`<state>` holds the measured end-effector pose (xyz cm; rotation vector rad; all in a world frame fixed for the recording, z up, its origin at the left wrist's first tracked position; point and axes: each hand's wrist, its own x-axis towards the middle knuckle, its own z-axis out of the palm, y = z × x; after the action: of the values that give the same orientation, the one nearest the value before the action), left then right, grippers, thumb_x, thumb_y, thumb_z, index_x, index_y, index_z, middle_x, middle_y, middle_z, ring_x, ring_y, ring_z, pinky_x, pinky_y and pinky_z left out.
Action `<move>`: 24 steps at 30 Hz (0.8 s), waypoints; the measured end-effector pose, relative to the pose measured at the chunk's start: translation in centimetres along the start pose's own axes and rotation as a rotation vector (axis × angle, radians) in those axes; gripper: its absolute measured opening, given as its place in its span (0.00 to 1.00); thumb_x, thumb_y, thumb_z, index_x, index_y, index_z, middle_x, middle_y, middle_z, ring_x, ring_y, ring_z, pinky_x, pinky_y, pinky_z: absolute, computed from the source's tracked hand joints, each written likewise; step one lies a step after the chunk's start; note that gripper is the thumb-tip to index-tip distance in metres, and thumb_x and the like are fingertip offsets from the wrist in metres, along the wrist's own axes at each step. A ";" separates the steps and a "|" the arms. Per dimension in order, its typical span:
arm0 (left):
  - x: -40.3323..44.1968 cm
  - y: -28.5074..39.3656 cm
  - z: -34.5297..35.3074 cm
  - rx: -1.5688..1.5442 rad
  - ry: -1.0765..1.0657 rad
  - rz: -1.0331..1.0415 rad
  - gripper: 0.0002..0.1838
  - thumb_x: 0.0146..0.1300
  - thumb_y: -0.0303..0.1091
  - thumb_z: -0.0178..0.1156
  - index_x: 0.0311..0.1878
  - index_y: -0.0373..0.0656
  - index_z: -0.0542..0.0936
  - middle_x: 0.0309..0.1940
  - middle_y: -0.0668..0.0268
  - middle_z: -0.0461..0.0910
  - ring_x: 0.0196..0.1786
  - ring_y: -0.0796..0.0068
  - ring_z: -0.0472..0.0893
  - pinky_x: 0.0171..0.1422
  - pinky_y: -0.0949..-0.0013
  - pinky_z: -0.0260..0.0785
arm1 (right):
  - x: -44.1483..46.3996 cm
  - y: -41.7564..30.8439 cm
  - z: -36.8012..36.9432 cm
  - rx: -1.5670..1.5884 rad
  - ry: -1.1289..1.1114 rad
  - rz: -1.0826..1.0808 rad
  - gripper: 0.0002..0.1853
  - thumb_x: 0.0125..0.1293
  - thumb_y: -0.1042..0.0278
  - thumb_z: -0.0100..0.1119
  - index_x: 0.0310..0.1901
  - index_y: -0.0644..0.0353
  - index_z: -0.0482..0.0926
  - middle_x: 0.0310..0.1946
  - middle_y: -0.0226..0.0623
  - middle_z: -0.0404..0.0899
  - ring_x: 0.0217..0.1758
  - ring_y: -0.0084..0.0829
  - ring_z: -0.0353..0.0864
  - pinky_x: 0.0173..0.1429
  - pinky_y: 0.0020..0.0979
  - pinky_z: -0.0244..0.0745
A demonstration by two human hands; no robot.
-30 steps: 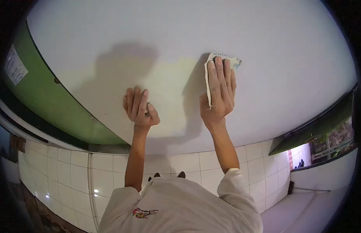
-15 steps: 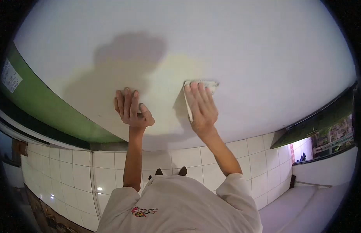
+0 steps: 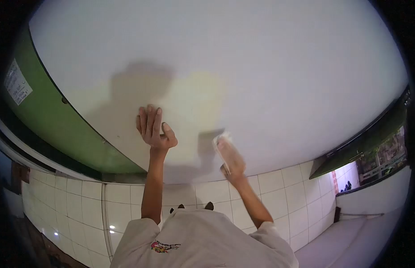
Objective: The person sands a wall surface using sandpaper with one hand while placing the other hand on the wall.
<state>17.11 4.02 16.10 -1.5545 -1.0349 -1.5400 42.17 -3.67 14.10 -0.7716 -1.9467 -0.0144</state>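
Note:
My left hand (image 3: 155, 129) is raised against or just in front of the pale wall (image 3: 279, 67), fingers stretched up and thumb apart, with nothing in it. To its right and a little lower, my right hand (image 3: 234, 163) holds a whitish cloth (image 3: 223, 136). Motion smears this hand and the cloth, so the exact grip is hard to see. A shadow beside the cloth falls on the wall; whether the cloth touches the wall I cannot tell. A pale yellow patch shows on the wall between and above the hands.
On the left is a green panel (image 3: 51, 107) bearing a paper with writing (image 3: 17, 82). White floor tiles (image 3: 171, 196) run below the wall, around my feet. A dark-framed opening (image 3: 381, 152) lies at the right, with a pale ledge (image 3: 341, 241) below it.
My right hand has moved down the wall with the cloth, and its fingers no longer lie spread flat. My left hand stays nearly in place. The view has shifted slightly.

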 end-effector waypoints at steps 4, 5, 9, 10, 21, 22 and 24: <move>0.1 0.0 -0.2 0.007 0.001 -0.001 0.25 0.59 0.33 0.46 0.61 0.36 0.71 0.64 0.49 0.68 0.71 0.45 0.59 0.74 0.47 0.45 | 11.6 -3.0 -5.8 -0.262 0.373 -0.252 0.34 0.37 0.87 0.48 0.55 0.70 0.75 0.52 0.53 0.78 0.57 0.49 0.77 0.61 0.46 0.71; 0.2 0.0 -0.1 0.007 0.012 0.006 0.25 0.60 0.33 0.45 0.61 0.36 0.71 0.64 0.49 0.68 0.71 0.45 0.60 0.74 0.47 0.45 | 13.7 -3.9 -6.7 -0.313 0.405 -0.254 0.34 0.36 0.89 0.46 0.53 0.70 0.76 0.51 0.53 0.78 0.58 0.48 0.76 0.61 0.47 0.71; 0.1 -0.2 0.0 0.011 0.022 0.008 0.24 0.60 0.33 0.45 0.60 0.36 0.72 0.63 0.50 0.69 0.71 0.45 0.60 0.74 0.47 0.45 | 18.0 -3.7 -5.1 -0.302 0.375 -0.274 0.31 0.40 0.90 0.50 0.53 0.67 0.77 0.53 0.47 0.78 0.60 0.45 0.75 0.63 0.47 0.69; 0.1 -0.2 0.0 0.012 0.028 0.011 0.24 0.60 0.33 0.45 0.59 0.35 0.72 0.63 0.50 0.69 0.71 0.46 0.60 0.74 0.46 0.45 | 18.4 -3.6 -4.3 -0.281 0.301 -0.233 0.30 0.43 0.89 0.52 0.53 0.65 0.77 0.54 0.44 0.78 0.61 0.44 0.75 0.64 0.47 0.69; 0.3 -0.2 0.3 0.011 0.037 0.043 0.25 0.61 0.35 0.44 0.59 0.33 0.71 0.64 0.47 0.66 0.71 0.44 0.58 0.75 0.45 0.44 | 9.5 1.6 2.4 -0.361 0.265 -0.145 0.29 0.44 0.84 0.48 0.54 0.65 0.78 0.54 0.49 0.77 0.61 0.48 0.74 0.65 0.52 0.65; 0.4 0.1 0.2 0.009 0.039 0.037 0.26 0.61 0.36 0.43 0.60 0.33 0.71 0.64 0.47 0.66 0.71 0.44 0.58 0.75 0.44 0.43 | 7.7 2.3 3.0 -0.359 0.258 -0.140 0.29 0.44 0.84 0.48 0.54 0.65 0.78 0.54 0.49 0.77 0.61 0.48 0.74 0.65 0.52 0.65; 0.1 0.2 0.3 0.005 0.033 0.033 0.26 0.61 0.37 0.43 0.60 0.33 0.71 0.64 0.48 0.66 0.71 0.44 0.58 0.75 0.44 0.43 | 4.3 3.7 4.4 -0.414 0.200 -0.139 0.16 0.60 0.76 0.54 0.50 0.57 0.81 0.52 0.36 0.80 0.55 0.35 0.79 0.60 0.40 0.72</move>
<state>17.44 4.22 16.24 -1.5297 -0.9897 -1.5349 39.32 2.87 14.25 -0.8617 -1.8216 -0.5728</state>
